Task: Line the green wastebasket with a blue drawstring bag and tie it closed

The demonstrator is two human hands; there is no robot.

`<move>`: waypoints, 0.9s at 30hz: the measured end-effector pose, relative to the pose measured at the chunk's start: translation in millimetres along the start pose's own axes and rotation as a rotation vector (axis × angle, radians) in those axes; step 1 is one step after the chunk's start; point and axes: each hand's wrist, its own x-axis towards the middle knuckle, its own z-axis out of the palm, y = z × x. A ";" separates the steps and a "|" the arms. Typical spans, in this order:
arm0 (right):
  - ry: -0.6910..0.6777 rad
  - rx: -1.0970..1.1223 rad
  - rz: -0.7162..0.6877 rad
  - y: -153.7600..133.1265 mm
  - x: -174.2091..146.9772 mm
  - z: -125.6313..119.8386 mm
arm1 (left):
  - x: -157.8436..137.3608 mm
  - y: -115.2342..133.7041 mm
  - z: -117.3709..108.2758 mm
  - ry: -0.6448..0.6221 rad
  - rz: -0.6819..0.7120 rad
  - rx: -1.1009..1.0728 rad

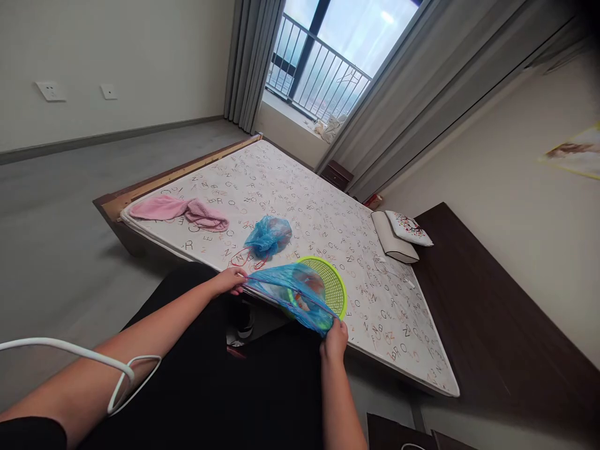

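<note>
A thin blue plastic bag [281, 275] is stretched wide between my two hands, its mouth facing me. My left hand [229, 280] pinches one end of its rim, and my right hand [334, 337] grips the other end. Through the film some reddish and white contents show, too blurred to name. Behind and partly under the bag sits a lime-green plastic basket [335, 284] at the mattress edge. Just beyond my left hand lies a second, bunched blue plastic bag [268, 236] with red drawstring loops.
A pink cloth [180, 211] lies at the left of the letter-printed mattress [300, 194]. Two pillows [398, 234] rest near the dark headboard [469, 281]. A white cable [60, 344] crosses my left forearm. Grey curtains [253, 56] flank the window.
</note>
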 end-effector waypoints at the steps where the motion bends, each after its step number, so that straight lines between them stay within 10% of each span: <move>1: 0.015 0.013 0.037 1.8 1.6 -0.6 | -0.6 -1.1 0.6 -0.031 -0.009 0.011; 16: -0.133 -0.088 0.208 -27.2 14.3 -15.6 | -22.0 38.6 0.3 -0.020 0.297 -0.143; 27: -0.413 0.251 -0.058 -138.4 -11.1 -34.8 | -85.4 134.5 45.6 -0.281 0.492 -0.552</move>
